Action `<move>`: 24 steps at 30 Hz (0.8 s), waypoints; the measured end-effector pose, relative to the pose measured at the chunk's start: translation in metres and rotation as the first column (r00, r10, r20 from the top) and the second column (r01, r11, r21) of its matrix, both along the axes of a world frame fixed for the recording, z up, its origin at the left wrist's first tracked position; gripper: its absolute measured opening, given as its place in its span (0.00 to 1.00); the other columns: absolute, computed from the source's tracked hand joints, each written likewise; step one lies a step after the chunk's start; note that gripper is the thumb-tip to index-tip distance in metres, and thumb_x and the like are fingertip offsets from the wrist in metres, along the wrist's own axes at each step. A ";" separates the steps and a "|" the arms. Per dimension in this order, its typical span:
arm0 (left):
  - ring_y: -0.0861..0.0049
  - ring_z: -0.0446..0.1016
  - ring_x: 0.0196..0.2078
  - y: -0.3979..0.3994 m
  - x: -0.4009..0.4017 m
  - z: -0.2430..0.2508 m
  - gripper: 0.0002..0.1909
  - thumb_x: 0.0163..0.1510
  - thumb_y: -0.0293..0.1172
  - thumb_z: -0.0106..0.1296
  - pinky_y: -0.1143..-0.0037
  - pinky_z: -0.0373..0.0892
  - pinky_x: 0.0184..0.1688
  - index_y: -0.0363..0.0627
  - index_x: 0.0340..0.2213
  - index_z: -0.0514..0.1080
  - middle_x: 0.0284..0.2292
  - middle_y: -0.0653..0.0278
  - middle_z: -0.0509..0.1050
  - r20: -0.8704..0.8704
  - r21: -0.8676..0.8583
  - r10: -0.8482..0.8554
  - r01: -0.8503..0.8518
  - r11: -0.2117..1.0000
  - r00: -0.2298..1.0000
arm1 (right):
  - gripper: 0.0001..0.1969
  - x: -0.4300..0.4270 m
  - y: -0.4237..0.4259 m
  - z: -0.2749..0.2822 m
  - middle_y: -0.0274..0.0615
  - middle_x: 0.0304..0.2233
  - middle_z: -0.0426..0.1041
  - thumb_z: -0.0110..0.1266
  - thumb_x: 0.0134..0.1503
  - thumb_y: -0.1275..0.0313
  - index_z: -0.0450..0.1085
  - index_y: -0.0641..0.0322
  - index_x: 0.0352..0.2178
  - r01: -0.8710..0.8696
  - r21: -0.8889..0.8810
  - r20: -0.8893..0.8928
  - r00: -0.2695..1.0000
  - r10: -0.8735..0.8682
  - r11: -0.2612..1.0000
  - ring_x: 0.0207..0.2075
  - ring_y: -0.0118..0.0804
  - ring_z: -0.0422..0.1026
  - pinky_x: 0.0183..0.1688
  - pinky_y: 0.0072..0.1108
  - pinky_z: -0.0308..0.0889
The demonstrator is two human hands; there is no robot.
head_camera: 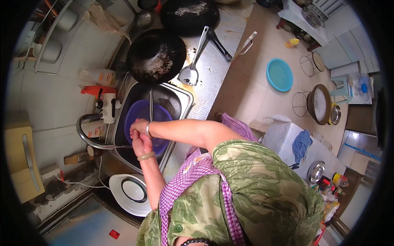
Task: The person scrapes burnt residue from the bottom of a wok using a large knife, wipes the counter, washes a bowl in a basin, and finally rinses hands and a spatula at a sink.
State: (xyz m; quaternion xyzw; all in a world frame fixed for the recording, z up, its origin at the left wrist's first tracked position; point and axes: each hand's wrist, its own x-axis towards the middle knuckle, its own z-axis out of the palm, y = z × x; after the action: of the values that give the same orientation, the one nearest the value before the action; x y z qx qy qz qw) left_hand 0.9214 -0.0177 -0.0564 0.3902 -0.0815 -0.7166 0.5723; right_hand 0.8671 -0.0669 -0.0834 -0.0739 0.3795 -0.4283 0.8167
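My left hand (142, 145), with a pale bangle (146, 156) at its wrist, meets my right hand (140, 126) over a purple plastic basin (166, 115). A silver bangle (147, 129) circles the right wrist. The fingers press together, and I cannot tell whether anything lies between them. Beside the left hand, a thin stream of water runs from the chrome spout (84, 133) of a white faucet (108, 108). The basin sits in a steel sink (181, 95). A black wok (156, 57) rests past the sink, its handle (150, 103) reaching over the basin.
A steel spatula (189, 75) lies on the metal counter (212, 80) near a second black pan (189, 15). Plastic bottles (101, 77) stand by the wall. A white oval vessel (130, 193) is left of my body. On the floor are a turquoise basin (279, 75) and wire stands (301, 104).
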 end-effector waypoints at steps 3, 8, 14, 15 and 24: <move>0.74 0.66 0.49 0.022 -0.015 0.006 0.15 0.59 0.26 0.37 0.77 0.61 0.53 0.34 0.46 0.62 0.47 0.58 0.65 0.198 -0.035 0.193 -0.190 0.981 0.961 | 0.03 0.004 0.008 0.021 0.47 0.18 0.69 0.48 0.46 0.78 0.67 0.69 0.23 -0.251 -0.011 -0.220 0.945 0.242 0.968 0.19 0.41 0.71 0.22 0.31 0.69; 0.80 0.69 0.37 0.035 -0.003 -0.006 0.12 0.56 0.26 0.43 0.82 0.65 0.41 0.34 0.40 0.67 0.36 0.65 0.70 0.696 -0.192 0.192 -0.079 0.978 0.692 | 0.09 0.007 0.018 0.029 0.49 0.24 0.74 0.48 0.49 0.72 0.72 0.67 0.27 -0.167 0.058 -0.380 0.908 0.176 0.984 0.24 0.42 0.74 0.28 0.30 0.70; 0.81 0.65 0.20 0.042 0.051 -0.053 0.10 0.52 0.30 0.50 0.78 0.60 0.23 0.33 0.28 0.73 0.21 0.65 0.73 0.973 0.039 -0.051 0.057 0.998 0.226 | 0.19 -0.072 0.025 0.005 0.52 0.33 0.73 0.48 0.51 0.60 0.71 0.66 0.36 -0.811 0.007 -0.981 -0.120 -0.154 0.585 0.40 0.49 0.70 0.45 0.35 0.64; 0.81 0.65 0.20 0.045 0.064 -0.060 0.10 0.52 0.30 0.50 0.78 0.60 0.23 0.33 0.28 0.73 0.21 0.65 0.73 0.972 0.050 -0.067 0.081 0.995 0.225 | 0.17 -0.086 0.026 0.014 0.51 0.32 0.73 0.48 0.50 0.62 0.71 0.65 0.36 -0.844 -0.008 -0.996 -0.038 -0.075 0.537 0.39 0.49 0.71 0.44 0.34 0.64; 0.76 0.71 0.32 0.065 0.085 -0.098 0.11 0.49 0.31 0.53 0.77 0.66 0.38 0.33 0.31 0.73 0.30 0.60 0.75 0.925 0.316 -0.353 0.233 0.920 0.140 | 0.13 -0.366 0.170 0.033 0.52 0.35 0.72 0.46 0.46 0.73 0.72 0.62 0.33 -0.156 -0.312 -0.892 -0.292 -0.346 0.937 0.38 0.50 0.70 0.43 0.33 0.65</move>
State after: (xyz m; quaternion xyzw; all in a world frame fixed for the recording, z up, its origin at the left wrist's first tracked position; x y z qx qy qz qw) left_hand 1.0060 0.0474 -0.1545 0.7543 -0.4614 -0.4109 0.2221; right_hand 0.5009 0.1033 -0.0506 -0.4818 0.8096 -0.3138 0.1185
